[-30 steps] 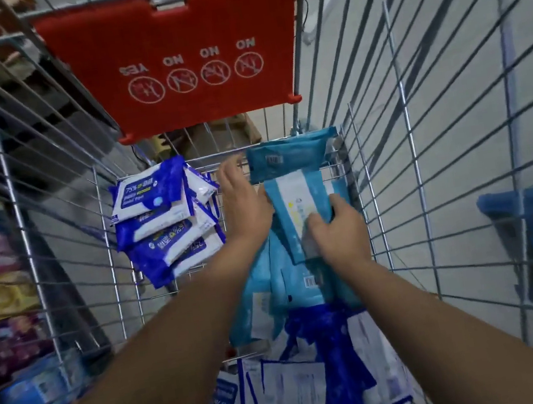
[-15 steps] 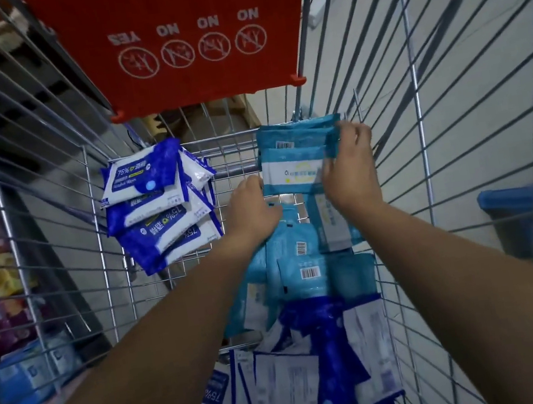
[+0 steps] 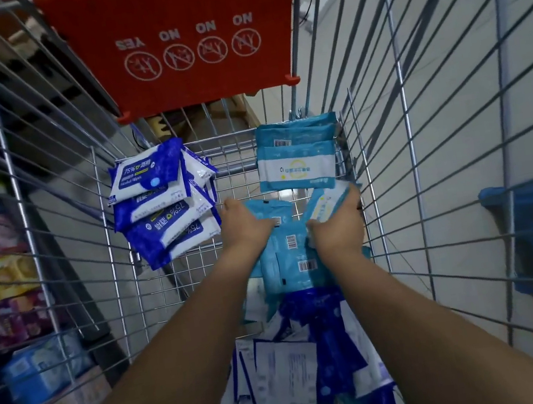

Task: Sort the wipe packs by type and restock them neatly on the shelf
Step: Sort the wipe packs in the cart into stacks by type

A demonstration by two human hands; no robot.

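Cart (image 3: 389, 155): wire shopping cart, red seat flap (image 3: 178, 38) hanging at the far end, all packs lying inside it.
Shelf (image 3: 3, 275): showing blurred through the left cart wall, no wipe packs from the cart reaching it yet.
Mixed pile (image 3: 292, 364): unsorted dark and light packs lying heaped at the near end, waiting to be split.
Dark blue stack (image 3: 161, 203): "75%" wipes sitting grouped at the far left of the cart floor.
Light blue stack (image 3: 298, 155): sitting grouped at far right, leaning on the end wall.
Progress: sorting looking partly done, two types separating; pile and all restocking remaining, as a judgement.
Left hand (image 3: 244, 226): reaching forward palm down, grip pressing flat on a light blue pack (image 3: 268, 210); fingers hidden, cannot tell if closing.
Right hand (image 3: 339, 223): reaching forward, grip pinching another pack (image 3: 327, 203) tilting up just below the light blue stack.
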